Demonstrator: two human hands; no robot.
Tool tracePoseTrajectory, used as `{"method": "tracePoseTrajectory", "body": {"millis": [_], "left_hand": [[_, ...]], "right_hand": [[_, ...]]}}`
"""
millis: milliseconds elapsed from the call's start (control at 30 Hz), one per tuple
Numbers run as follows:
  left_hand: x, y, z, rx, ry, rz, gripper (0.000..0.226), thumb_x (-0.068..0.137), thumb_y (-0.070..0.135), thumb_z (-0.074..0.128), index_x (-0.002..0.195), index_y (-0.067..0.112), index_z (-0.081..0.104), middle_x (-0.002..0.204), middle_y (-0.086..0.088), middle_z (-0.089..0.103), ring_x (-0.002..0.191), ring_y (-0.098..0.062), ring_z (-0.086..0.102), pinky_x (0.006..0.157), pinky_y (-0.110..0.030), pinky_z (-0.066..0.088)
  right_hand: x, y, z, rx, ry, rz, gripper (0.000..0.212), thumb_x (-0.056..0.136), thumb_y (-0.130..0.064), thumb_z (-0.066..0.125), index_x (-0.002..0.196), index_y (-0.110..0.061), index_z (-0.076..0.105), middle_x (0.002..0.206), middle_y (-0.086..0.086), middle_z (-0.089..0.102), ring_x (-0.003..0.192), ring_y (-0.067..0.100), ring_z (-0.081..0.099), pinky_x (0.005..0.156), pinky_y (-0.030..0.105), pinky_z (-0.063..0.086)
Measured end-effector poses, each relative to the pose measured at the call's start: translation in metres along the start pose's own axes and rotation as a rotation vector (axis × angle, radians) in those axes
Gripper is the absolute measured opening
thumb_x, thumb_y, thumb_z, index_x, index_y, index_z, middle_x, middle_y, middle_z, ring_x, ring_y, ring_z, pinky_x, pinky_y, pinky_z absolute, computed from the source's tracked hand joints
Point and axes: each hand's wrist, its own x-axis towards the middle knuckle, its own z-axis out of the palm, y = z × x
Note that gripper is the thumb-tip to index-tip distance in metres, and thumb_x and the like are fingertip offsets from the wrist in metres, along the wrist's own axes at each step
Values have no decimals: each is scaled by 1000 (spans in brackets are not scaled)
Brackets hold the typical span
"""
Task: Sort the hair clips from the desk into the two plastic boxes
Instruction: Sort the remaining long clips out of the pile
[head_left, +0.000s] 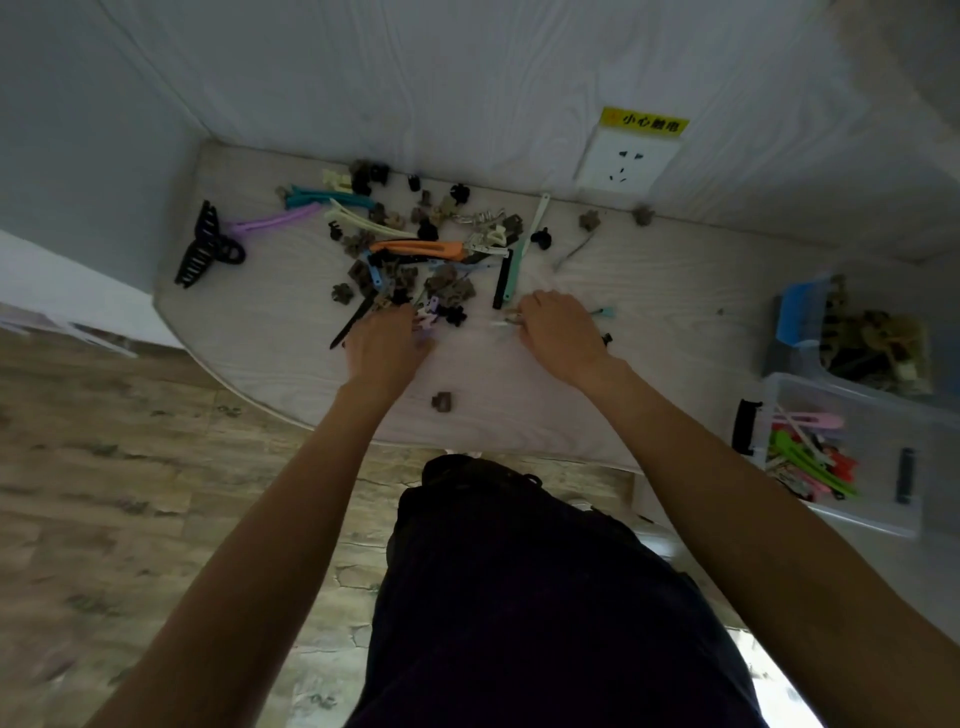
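Observation:
A heap of hair clips (415, 249) lies on the pale desk (649, 291): small brown and black claw clips, long flat clips in orange, teal, purple and cream. My left hand (384, 348) rests palm down at the heap's near edge, fingers on small pale clips; whether it holds one is hidden. My right hand (558, 327) is palm down just right of the heap, fingertips closed around thin pale clips (506, 319). Two clear plastic boxes stand at the far right: the far box (800, 358) holds brownish claw clips, the near box (779, 395) holds long coloured flat clips.
A large black claw clip (208, 247) lies at the desk's left end. A lone brown claw clip (441, 401) sits near the front edge. A wall socket (626, 163) with a yellow label is behind the desk. Wood-patterned floor lies below on the left.

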Motion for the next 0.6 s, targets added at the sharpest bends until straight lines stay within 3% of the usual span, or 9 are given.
{"method": "tracePoseTrajectory", "body": {"millis": [100, 200, 267, 400, 500, 600], "left_hand": [[-1, 0, 1, -5, -12, 37, 33, 89, 32, 55, 109, 7, 57, 107, -18, 64, 101, -35, 59, 82, -40, 47], [-5, 3, 1, -14, 17, 56, 29, 91, 28, 53, 105, 4, 57, 104, -19, 64, 98, -36, 59, 81, -40, 45], [-7, 5, 1, -47, 52, 92, 26, 91, 26, 51, 102, 2, 55, 101, -20, 62, 94, -37, 58, 77, -40, 43], [-6, 15, 0, -149, 44, 225, 24, 93, 22, 48, 103, 0, 50, 95, -20, 59, 86, -36, 55, 66, -35, 33], [1, 28, -3, -131, 5, 261, 30, 94, 24, 46, 115, 4, 44, 93, -18, 63, 81, -35, 59, 64, -38, 43], [11, 48, -8, -150, -18, 279, 34, 96, 23, 43, 125, 5, 39, 94, -18, 63, 79, -35, 61, 62, -36, 42]], "right_hand": [[-6, 18, -13, 122, 136, 157, 25, 95, -20, 45, 107, 0, 54, 99, 25, 60, 91, 36, 54, 71, 37, 36], [-11, 39, -23, 169, 176, 232, 28, 94, -16, 45, 117, 0, 53, 107, 25, 60, 98, 37, 52, 81, 40, 38], [-12, 52, -24, 109, 137, 201, 29, 93, -12, 46, 119, 1, 54, 108, 26, 60, 98, 38, 52, 82, 41, 37], [-10, 64, -19, -24, 26, 95, 21, 83, -1, 59, 103, 5, 62, 94, 28, 60, 86, 41, 56, 72, 41, 42], [-13, 67, -15, -96, 15, 77, 20, 76, 3, 65, 96, 5, 62, 91, 28, 58, 81, 40, 55, 65, 41, 42], [-16, 68, -14, -117, 27, 84, 14, 74, 3, 65, 86, 5, 60, 85, 28, 58, 75, 39, 56, 60, 40, 42]]}}
